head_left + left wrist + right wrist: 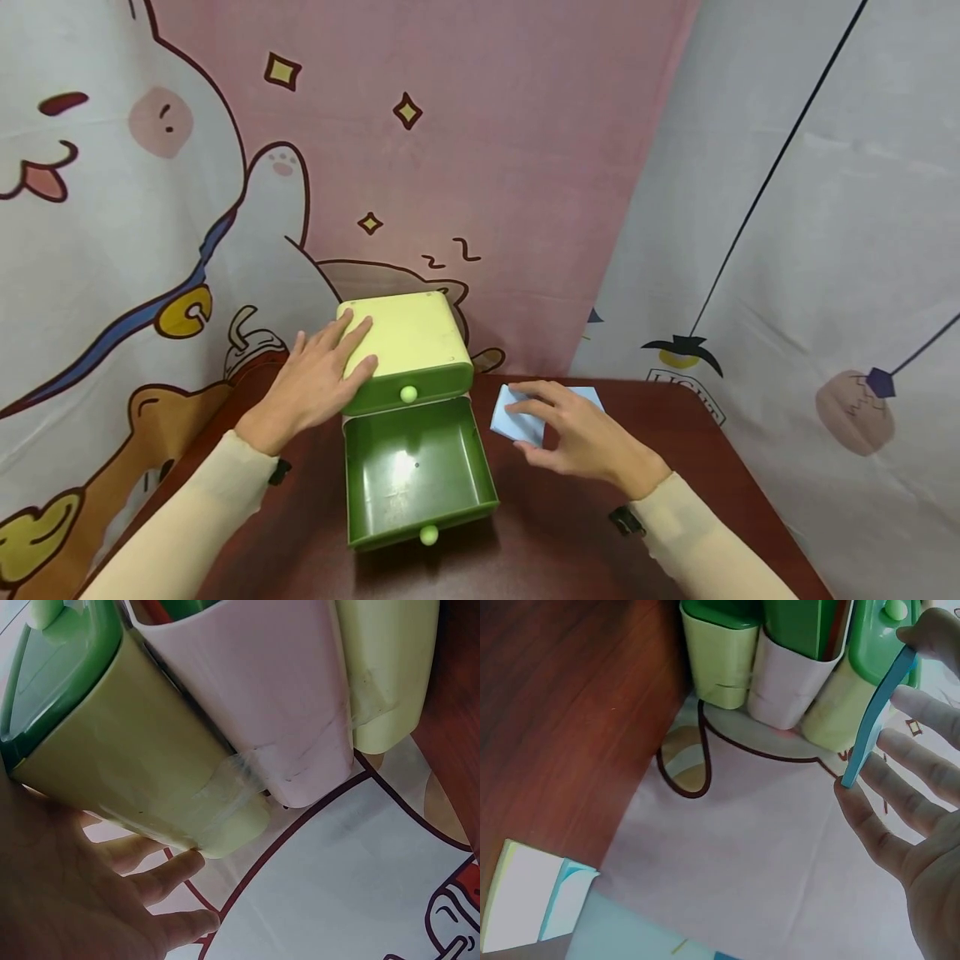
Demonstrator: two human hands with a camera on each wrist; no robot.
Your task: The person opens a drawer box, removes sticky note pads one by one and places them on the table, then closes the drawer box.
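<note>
A small drawer cabinet [405,329] stands on the table, its tiers cased in pale yellow and pink. Its top green drawer [427,381] is closed, while the green drawer [416,479] below it is pulled out and bare inside. My left hand [318,375] rests with spread fingers on the cabinet's yellow top, at the left side. To the right of the cabinet, my right hand [581,429] holds a thin blue pad of sticky notes [874,720] between thumb and fingers. More sticky note pads [536,896], white-faced with blue and yellow edges, lie on the table near that hand.
The dark reddish-brown table [555,533] reaches back to a printed cloth backdrop [517,208] with cartoon figures. A pale cloth [847,250] hangs along the right side. Clear tape [232,784] joins the cabinet's tiers at the back.
</note>
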